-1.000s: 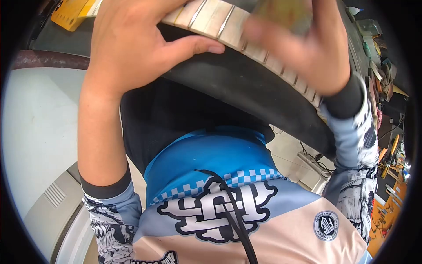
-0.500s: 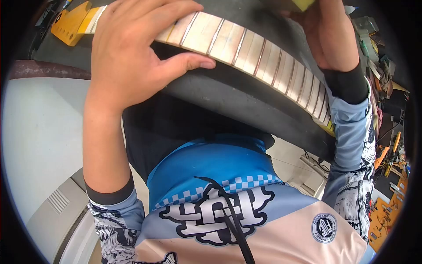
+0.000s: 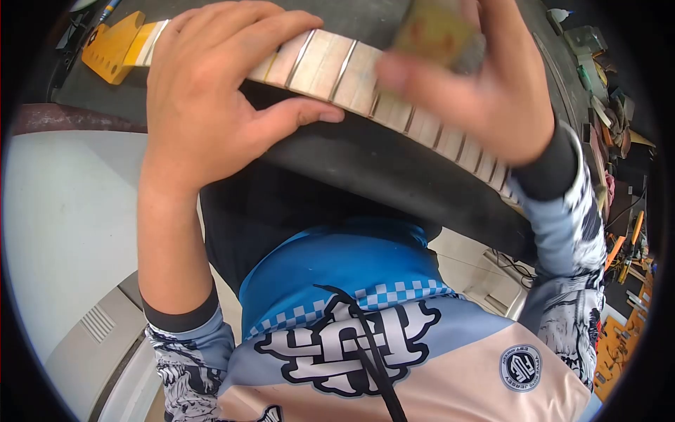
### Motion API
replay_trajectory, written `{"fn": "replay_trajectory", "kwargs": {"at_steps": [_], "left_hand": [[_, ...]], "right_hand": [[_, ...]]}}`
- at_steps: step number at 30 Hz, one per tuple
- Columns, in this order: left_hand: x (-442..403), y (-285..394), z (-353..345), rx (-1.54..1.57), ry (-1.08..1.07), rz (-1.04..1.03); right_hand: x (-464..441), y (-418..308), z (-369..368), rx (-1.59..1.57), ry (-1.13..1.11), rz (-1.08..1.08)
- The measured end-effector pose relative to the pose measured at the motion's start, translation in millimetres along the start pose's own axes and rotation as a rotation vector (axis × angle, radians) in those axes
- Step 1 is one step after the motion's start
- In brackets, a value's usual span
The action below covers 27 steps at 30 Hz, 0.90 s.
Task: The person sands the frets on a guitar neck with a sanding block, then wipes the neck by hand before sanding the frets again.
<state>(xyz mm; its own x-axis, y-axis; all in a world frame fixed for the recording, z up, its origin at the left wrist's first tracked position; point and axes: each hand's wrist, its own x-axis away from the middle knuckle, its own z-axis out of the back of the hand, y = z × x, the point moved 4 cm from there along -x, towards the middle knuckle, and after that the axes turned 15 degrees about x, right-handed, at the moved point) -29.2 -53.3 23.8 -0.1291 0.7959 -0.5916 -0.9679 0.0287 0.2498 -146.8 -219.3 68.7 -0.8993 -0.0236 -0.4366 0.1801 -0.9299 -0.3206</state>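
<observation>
A guitar neck [image 3: 344,70] with a pale fretboard and metal frets slants across the dark bench. Its yellow headstock [image 3: 112,50] points to the upper left. My left hand [image 3: 211,91] is wrapped over the neck near the headstock end, thumb along the near edge and fingers on the far side. In my right hand [image 3: 478,105] is a yellowish block [image 3: 437,32] with reddish marks, smeared by motion. The block is over the far edge of the fretboard's middle; I cannot tell whether it touches. My right hand and sleeve hide part of the neck's lower right end.
The dark bench top [image 3: 351,148] has a rounded near edge in front of my body. Along the right side lie many tools and scraps [image 3: 619,119], with an orange tool board [image 3: 622,337] lower down. A white surface [image 3: 70,204] stands at the left.
My right hand has come down and left with the block, from beyond the neck to over its middle. My left hand and the neck have barely moved.
</observation>
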Motion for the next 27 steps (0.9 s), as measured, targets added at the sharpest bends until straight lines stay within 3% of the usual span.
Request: {"fn": "replay_trajectory", "kwargs": {"at_steps": [2, 3, 5, 7, 10, 13, 15, 16, 19, 21, 23, 27], "left_hand": [[-2, 3, 0, -0.005, -0.015, 0.015], [1, -1, 1, -0.013, -0.024, 0.03], [3, -7, -4, -0.011, 0.032, 0.018], [0, 0, -2, 0.001, 0.012, -0.022], [0, 1, 0, -0.015, -0.004, -0.016], [3, -5, -1, -0.018, 0.008, 0.0], [-1, 4, 0, -0.007, -0.006, -0.013], [1, 4, 2, -0.003, -0.009, -0.01], [4, -3, -1, -0.031, 0.007, 0.006], [4, -8, -3, -0.027, 0.044, -0.017], [3, 0, -1, -0.035, 0.055, -0.047], [0, -3, 0, -0.037, 0.004, -0.021]], "right_hand": [[7, 18, 3, -0.159, -0.031, 0.013], [14, -7, -18, 0.082, 0.104, 0.011], [16, -1, -13, 0.305, 0.14, 0.433], [6, 20, -2, 0.442, 0.127, 0.54], [11, 10, -9, 0.231, 0.205, 0.359], [17, -6, -9, 0.176, 0.222, 0.473], [4, 7, -11, 0.166, 0.267, 0.181], [3, 16, -13, 0.162, 0.238, 0.166], [6, 15, -13, 0.171, 0.166, 0.411], [6, -2, -2, 0.022, 0.097, 0.42], [6, 13, -8, 0.005, 0.134, 0.244], [15, -19, -8, 0.274, 0.052, 0.158]]}}
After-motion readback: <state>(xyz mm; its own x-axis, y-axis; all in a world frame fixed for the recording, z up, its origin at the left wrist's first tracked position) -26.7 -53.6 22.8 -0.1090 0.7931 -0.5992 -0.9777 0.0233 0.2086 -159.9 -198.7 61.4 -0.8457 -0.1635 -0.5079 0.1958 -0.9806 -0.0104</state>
